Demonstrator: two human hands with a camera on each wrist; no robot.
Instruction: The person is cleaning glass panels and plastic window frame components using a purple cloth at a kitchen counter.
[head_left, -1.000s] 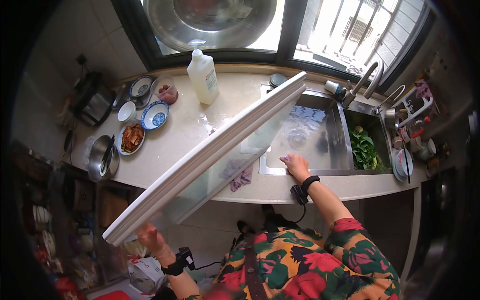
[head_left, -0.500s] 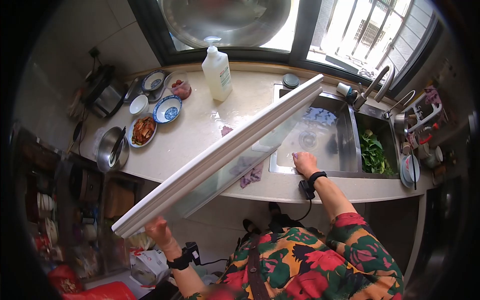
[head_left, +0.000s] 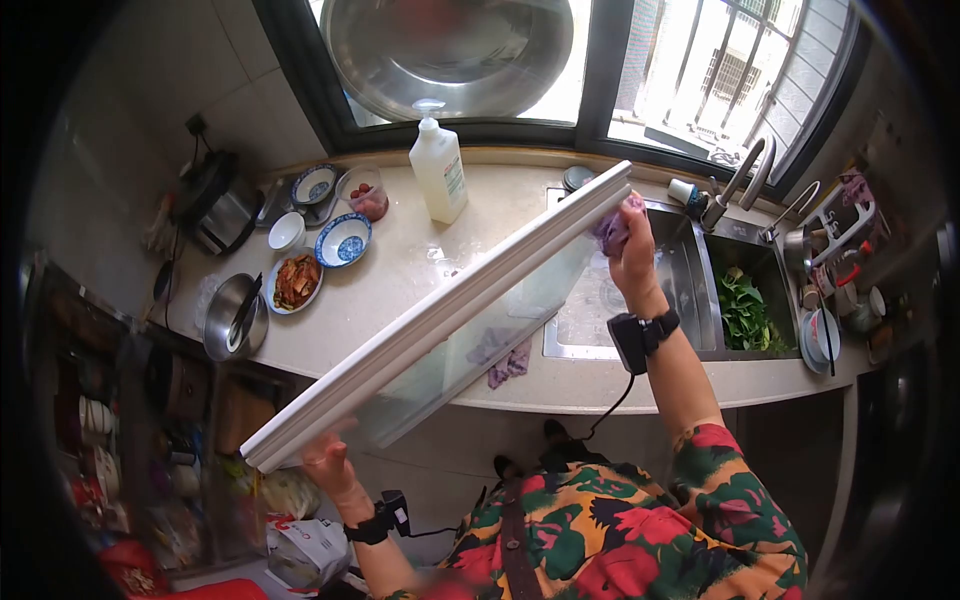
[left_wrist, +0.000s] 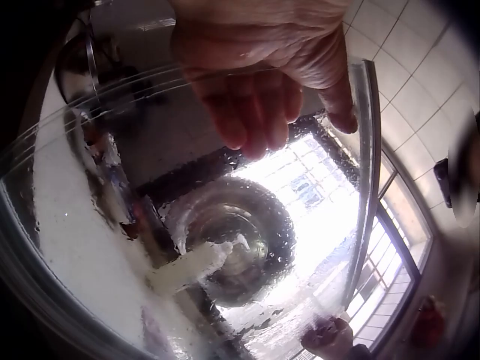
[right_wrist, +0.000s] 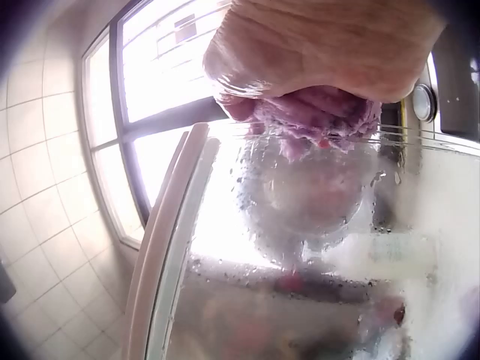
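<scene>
A wet glass shelf [head_left: 530,300] with a thick white trim [head_left: 440,318] is held slantwise over the counter's front edge and the sink. My left hand [head_left: 332,468] holds its lower left end; in the left wrist view the fingers [left_wrist: 259,112] show through the glass, with the thumb by the side edge. At the upper right end, my right hand [head_left: 637,262] grips a purple cloth [right_wrist: 322,112] against the rim of the glass. Water drops dot the pane in the right wrist view. Another purple cloth [head_left: 512,365] lies on the counter, partly seen through the glass.
Behind the shelf stand a pump bottle [head_left: 438,175] and several bowls and dishes, including a plate of food [head_left: 297,283]. A metal bowl [head_left: 235,315] is at the left edge. Leafy greens [head_left: 740,310] fill the right sink basin near the tap [head_left: 745,185].
My right hand has risen from the sink's front edge to the shelf's upper right end, bringing the purple cloth onto the glass. The left hand keeps its hold, and the shelf barely moves.
</scene>
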